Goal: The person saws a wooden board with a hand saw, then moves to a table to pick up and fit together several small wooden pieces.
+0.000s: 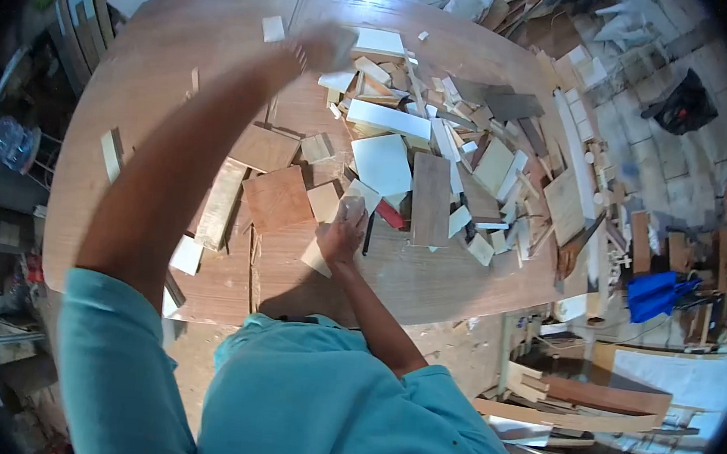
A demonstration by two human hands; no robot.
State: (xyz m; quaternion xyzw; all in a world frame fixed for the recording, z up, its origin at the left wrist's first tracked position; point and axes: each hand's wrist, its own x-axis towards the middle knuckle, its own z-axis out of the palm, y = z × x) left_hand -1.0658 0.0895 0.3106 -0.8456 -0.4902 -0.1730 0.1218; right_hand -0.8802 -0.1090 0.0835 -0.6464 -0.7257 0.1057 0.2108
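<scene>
My left hand (326,46) is stretched far across the wooden table (341,281), beside a white block (380,42) at the far side; motion smears its fingers. Nearer to me, my right hand (344,230) is closed around a small pale piece (354,211). Just beyond it lies a white board (382,165). A square brown board (279,199) is to the left of my right hand. On its right are a dark thin stick (369,234), a red piece (390,215) and a grey-brown plank (431,200).
Many wood offcuts (494,165) are heaped on the table's right half. A black bag (682,103) lies on the floor at the upper right, and a blue cloth (658,296) below it. A clear plastic bottle (10,142) stands at the left.
</scene>
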